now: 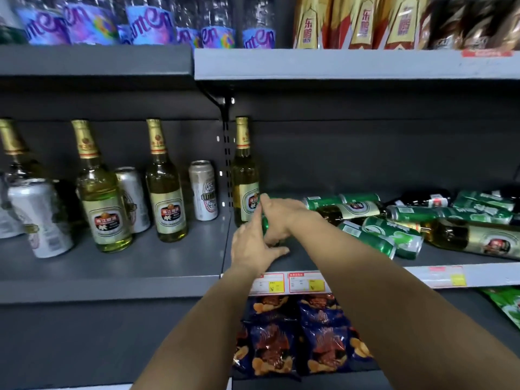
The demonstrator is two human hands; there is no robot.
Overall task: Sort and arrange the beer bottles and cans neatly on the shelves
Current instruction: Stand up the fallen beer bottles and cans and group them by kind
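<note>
1. Right hand [277, 218]: grip curled over a green can [266, 225], fingers wrapped round its upper part; can mostly hidden, only a sliver of green showing between the two hands.
2. Left hand [253, 249]: fingers fairly straight, pressed against the near-left side of the same can, thumb spread on the shelf [168, 260]; steadying, not wrapping.
3. Can position: front-left corner of the right-hand bay, long axis seemingly upright, though too covered to confirm.
4. Just behind and left: upright beer bottle [244, 190], close to the knuckles, contact uncertain.
5. Right of the grip: heap of green cans [394, 237] and a lying bottle [475, 237], long axes flat and running roughly left-right, near but apart from the held can.
6. Left bay: standing bottles [166, 192] and silver cans [203, 191], mixed.
7. Judgement: heap nearer the right hand; next reach likely rightward.
</note>
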